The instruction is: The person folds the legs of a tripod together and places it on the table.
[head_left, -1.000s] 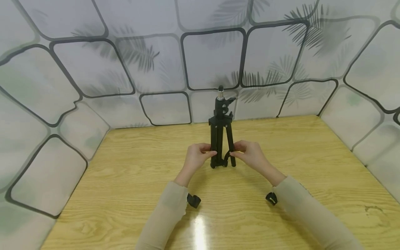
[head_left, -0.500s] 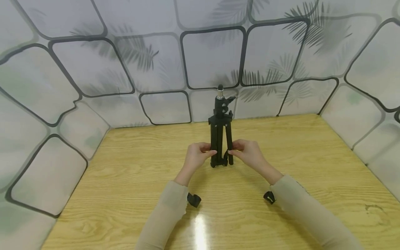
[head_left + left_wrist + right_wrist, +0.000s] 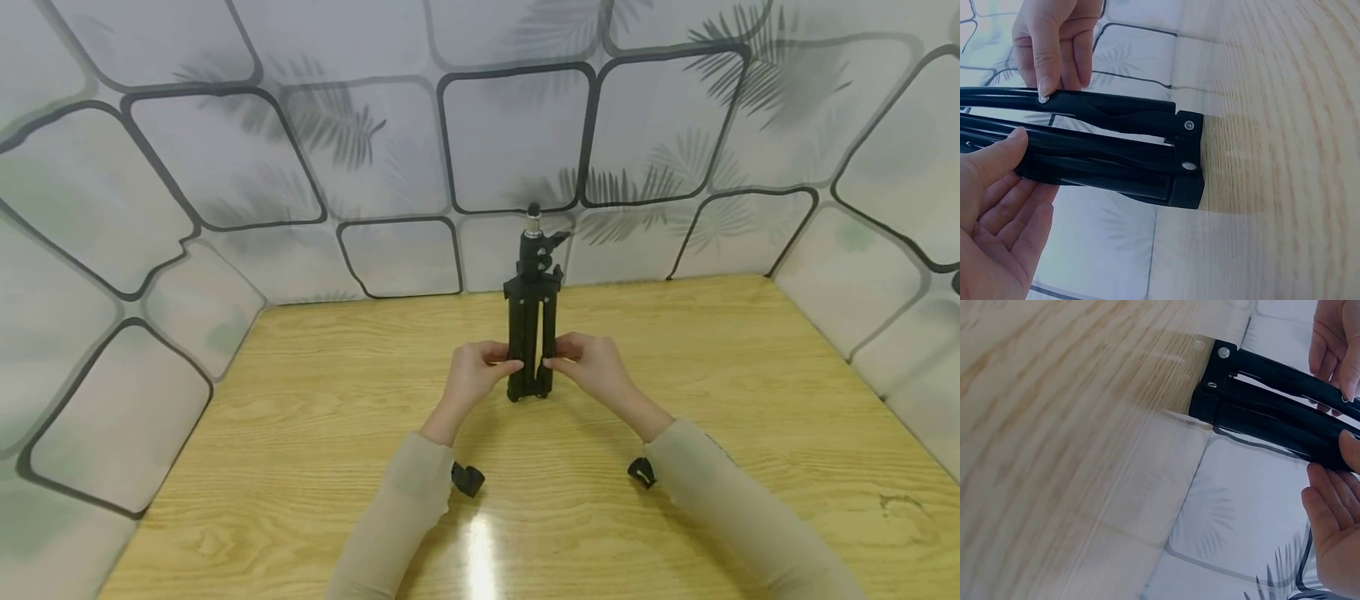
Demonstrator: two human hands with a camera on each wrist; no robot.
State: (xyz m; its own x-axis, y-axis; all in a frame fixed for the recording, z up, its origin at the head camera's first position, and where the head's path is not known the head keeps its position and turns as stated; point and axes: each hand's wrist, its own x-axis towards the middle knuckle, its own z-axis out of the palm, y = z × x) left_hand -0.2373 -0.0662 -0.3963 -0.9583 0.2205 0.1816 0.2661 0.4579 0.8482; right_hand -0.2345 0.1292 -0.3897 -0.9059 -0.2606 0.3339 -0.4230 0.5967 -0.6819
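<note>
A black tripod stand stands upright on the table with its legs folded nearly together. It has a silver-collared top and a side knob. The left hand pinches the left leg low down, thumb in front. Opposite it, the right hand pinches the right leg between thumb and fingers. In the left wrist view, the riveted leg ends meet at the tabletop, and a narrow gap shows between the legs. The right wrist view shows the legs with both hands on them.
The wood-grain table runs back to a patterned cloth wall, close behind the stand. Cloth also rises on the left and right sides. A small black clip-like piece shows beside the left sleeve, another beside the right sleeve.
The right hand has moved left, bringing the stand's right leg inward against the others. The gap between the legs has narrowed. The left hand has stayed on the left leg.
</note>
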